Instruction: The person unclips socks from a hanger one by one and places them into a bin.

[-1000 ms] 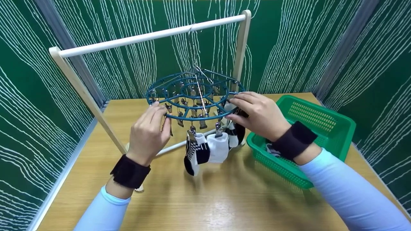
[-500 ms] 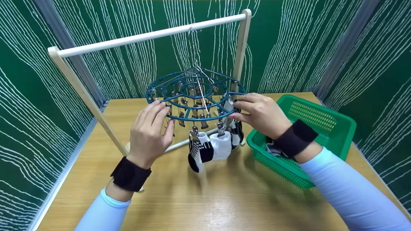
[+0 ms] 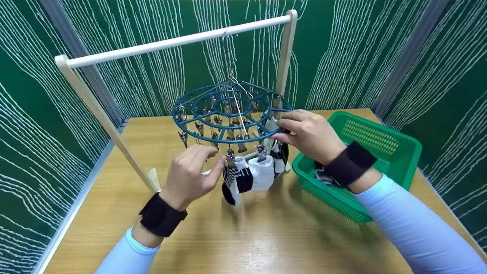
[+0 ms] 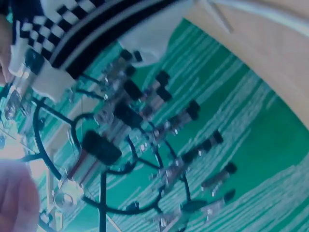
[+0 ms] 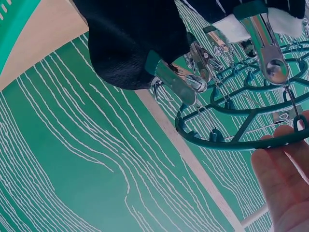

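Observation:
A round dark-teal clip hanger [image 3: 213, 138] hangs from the rack's rail, with metal clips all around it. My right hand [image 3: 310, 133] pinches its near right rim between thumb and fingers; the right wrist view shows the fingertips against that rim [image 5: 231, 144]. My left hand [image 3: 194, 173] is off the hanger, thumb and fingers apart and holding nothing, just left of a clip [image 3: 230, 154]. That clip grips a black-and-white checkered sock [image 3: 230, 184]. Beside it hangs a white sock part [image 3: 261, 173], and black-and-white socks [image 3: 280, 156] hang farther right, partly behind my right hand.
A wooden rack with a white rail [image 3: 152, 46] stands on the table [image 3: 228, 243]. To the right sits a green plastic basket [image 3: 412, 160] with some dark and striped cloth [image 3: 323, 178] in it. Green walls with white streaks [image 3: 350, 57] close in the table.
My left hand has let go of the hanger's left rim and moved down and right toward the checkered sock's clip. The hanger has turned slightly, shifting the socks right. My right hand stays at the rim.

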Tool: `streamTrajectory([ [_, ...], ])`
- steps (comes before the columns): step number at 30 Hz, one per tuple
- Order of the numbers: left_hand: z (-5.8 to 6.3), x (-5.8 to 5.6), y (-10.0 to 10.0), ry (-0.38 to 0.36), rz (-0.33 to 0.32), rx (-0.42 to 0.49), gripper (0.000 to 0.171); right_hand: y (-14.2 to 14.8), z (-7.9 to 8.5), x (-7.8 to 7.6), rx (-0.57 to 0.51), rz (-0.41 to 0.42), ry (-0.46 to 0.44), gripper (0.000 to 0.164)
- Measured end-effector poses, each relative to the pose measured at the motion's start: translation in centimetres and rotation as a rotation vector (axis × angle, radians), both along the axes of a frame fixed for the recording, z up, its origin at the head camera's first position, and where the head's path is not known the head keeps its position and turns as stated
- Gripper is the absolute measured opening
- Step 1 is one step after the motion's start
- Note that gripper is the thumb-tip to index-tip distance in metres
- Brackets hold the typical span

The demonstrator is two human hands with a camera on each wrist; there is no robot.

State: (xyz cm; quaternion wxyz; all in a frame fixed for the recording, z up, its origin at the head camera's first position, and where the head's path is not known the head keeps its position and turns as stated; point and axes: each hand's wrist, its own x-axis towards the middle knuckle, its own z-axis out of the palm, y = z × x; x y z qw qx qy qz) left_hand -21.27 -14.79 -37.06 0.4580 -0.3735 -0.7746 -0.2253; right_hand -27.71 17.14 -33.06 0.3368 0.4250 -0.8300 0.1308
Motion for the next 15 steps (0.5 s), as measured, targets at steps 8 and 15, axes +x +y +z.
streamTrajectory([
  [8,0.6,0.3,0.6,-0.554,-0.027,-0.025,0.032,-0.1,-0.1,0.0,-0.002,0.004,0.006,0.032],
  [15,1.1,-0.4,0.4,-0.839,-0.142,-0.004,0.040,0.0,-0.2,-0.1,-0.006,0.011,0.015,0.031],
])
